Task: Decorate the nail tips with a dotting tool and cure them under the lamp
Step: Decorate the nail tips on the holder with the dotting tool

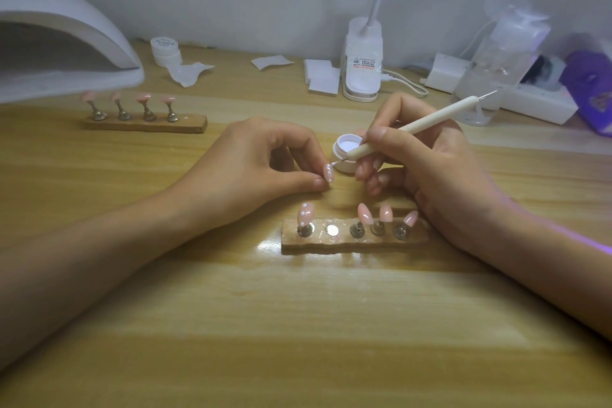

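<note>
1. My left hand (261, 162) pinches a pink nail tip (328, 173) between thumb and forefinger, just above the worktop (298, 325).
2. My right hand (427, 162) grips the dotting tool (407, 129) like a pen, its fine end touching that tip, which bears white dots.
3. An open jar (346, 156) of white gel sits just behind, between my hands.
4. The near holder (354, 240) carries four tips; its second spot from the left shows a metal disc.
5. Another holder (145, 124) with four tips stands by the lamp (66, 43), far left.
</note>
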A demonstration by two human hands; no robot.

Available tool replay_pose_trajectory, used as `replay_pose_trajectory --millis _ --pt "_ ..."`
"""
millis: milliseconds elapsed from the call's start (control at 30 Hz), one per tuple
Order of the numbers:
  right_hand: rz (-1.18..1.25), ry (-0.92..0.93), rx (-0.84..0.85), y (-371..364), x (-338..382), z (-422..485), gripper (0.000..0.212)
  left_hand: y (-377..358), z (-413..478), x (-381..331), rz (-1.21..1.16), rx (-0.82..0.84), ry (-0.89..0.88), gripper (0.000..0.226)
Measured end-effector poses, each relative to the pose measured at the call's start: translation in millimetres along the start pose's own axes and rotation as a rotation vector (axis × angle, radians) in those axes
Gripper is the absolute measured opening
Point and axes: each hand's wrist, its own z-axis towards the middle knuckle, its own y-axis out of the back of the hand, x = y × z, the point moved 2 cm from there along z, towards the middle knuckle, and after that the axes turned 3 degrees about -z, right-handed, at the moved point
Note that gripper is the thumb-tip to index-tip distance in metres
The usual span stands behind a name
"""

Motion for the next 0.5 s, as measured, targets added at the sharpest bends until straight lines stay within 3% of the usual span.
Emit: replay_pose_trajectory --millis 500 --pt "0.076 0.055 -0.031 1.8 2.6 0.0 0.025 0.2 -1.2 -1.5 -0.025 0.008 -0.028 0.017"
